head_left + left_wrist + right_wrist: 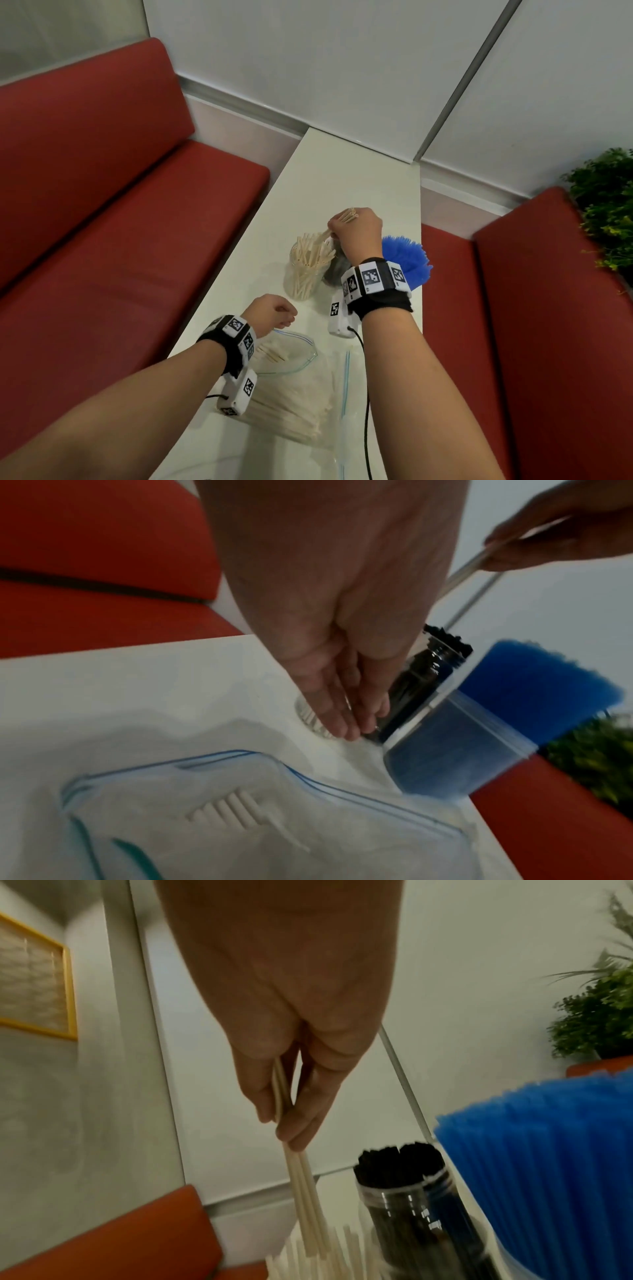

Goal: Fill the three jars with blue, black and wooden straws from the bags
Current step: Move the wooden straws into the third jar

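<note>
Leftmost, left hand (pixel 270 314) hovers over the open bag (pixel 291 356) of wooden straws (pixel 287 409), fingers loosely curled, holding nothing. Centre: right hand (pixel 356 229) pinches a few wooden straws above their jar (pixel 306 270). Black-straw jar (pixel 407 1207) beside it; blue straws (pixel 409 258) rightmost.

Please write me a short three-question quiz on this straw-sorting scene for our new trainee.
1. True or false: the right hand holds a few wooden straws over the jar of wooden straws.
2. Which straws fill the jar between the wooden and blue ones? A) blue B) black C) red
3. Fill in: the open bag near the left hand still holds some ____ straws.

Key: 1 true; 2 B; 3 wooden. The blue straws already stand in their own jar.
</note>
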Tool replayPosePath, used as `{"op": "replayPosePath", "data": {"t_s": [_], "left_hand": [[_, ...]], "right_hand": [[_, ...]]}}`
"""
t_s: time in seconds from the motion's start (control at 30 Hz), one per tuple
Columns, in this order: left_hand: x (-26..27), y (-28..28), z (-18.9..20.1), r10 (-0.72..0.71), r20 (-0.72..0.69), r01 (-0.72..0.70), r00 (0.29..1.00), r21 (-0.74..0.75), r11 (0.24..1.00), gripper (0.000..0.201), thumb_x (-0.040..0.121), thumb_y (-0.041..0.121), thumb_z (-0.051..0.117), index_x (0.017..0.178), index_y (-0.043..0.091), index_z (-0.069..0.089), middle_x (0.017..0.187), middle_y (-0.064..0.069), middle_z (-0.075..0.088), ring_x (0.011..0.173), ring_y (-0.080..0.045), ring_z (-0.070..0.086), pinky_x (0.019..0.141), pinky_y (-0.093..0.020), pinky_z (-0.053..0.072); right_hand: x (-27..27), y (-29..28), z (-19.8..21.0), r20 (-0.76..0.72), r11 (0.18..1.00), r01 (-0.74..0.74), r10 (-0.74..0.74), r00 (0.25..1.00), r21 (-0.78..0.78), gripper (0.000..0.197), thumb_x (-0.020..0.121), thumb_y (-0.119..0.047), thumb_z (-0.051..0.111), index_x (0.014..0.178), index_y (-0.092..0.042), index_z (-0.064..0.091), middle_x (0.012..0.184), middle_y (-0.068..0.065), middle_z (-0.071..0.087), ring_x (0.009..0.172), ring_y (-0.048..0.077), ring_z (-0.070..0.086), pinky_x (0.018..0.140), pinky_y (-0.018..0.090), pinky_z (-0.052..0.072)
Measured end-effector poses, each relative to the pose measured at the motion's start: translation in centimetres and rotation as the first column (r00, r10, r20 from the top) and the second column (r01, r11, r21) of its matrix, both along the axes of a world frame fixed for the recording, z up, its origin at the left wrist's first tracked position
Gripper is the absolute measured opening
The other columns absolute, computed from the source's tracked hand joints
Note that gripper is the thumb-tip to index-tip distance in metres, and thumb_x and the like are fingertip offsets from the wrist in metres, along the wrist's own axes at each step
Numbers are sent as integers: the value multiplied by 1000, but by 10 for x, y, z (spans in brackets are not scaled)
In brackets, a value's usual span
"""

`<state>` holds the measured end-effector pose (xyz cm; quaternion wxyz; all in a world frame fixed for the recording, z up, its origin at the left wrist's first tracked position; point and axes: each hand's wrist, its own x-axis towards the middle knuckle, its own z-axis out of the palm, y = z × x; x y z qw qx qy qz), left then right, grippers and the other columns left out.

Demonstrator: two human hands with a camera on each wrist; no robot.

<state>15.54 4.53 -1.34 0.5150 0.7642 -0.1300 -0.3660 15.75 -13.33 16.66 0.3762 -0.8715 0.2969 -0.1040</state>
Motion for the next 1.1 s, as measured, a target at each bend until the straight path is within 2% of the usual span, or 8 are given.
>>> {"op": "replayPosePath", "data": {"t_s": [0.13,0.23,0.37,0.5,0.7,0.83,0.93,1.1], "left_hand": [[-5,-2,1,-486,288,384,825,345,856,20,88,7,63,105,10,74,107,-6,72,101,-18,66,90,-21,49],[-10,-8,-1,-737,188,531,649,582,616,39,91,13,61,130,14,60,133,-4,57,122,-19,53,99,-23,40],[-11,-13,-6,-873,14,559,487,763,324,62,90,17,63,147,22,40,146,-4,41,133,-24,41,104,-36,40],[-16,-11,-14,-936,20,442,351,878,185,51,92,22,61,140,29,46,138,-2,43,125,-25,38,98,-38,36],[-23,4,-32,-946,90,353,312,913,204,39,97,18,46,136,23,48,137,-4,44,123,-26,40,99,-42,34],[-25,5,-30,-950,82,319,302,930,182,36,97,16,42,132,19,52,135,-5,50,123,-26,42,104,-42,30],[-27,4,-21,-948,71,292,309,942,165,31,99,15,41,124,17,58,128,-7,56,120,-26,46,105,-41,28],[-22,3,-3,-916,82,341,393,912,228,24,98,17,44,114,13,61,120,-7,63,112,-27,59,108,-43,27]], "right_hand": [[13,3,-32,-110,1000,-6,8,994,19,16,91,-4,66,93,10,74,93,24,76,86,32,74,81,41,61],[12,7,-54,-197,996,-4,21,980,86,17,89,-9,74,98,5,68,105,23,74,97,33,73,87,43,60],[2,9,-70,-158,975,4,32,987,221,47,86,-22,83,121,-1,63,114,17,70,91,31,75,88,48,60],[-6,5,-72,-104,969,3,23,994,245,56,87,-32,82,130,-4,59,110,15,70,82,29,77,80,45,62],[-16,-1,-71,-1,967,-15,16,1000,254,47,90,-31,78,126,-4,62,103,7,65,76,24,73,80,42,62],[-20,6,-75,138,998,-42,35,990,50,31,105,-29,56,122,-6,67,112,13,70,97,26,68,86,38,53],[-24,17,-86,25,989,-148,149,989,-17,37,110,-25,41,134,-5,60,129,17,65,120,31,60,96,34,44],[-26,28,-100,-314,957,-256,203,928,-140,66,109,-48,31,164,-19,9,173,7,2,157,38,1,123,59,12]]}}
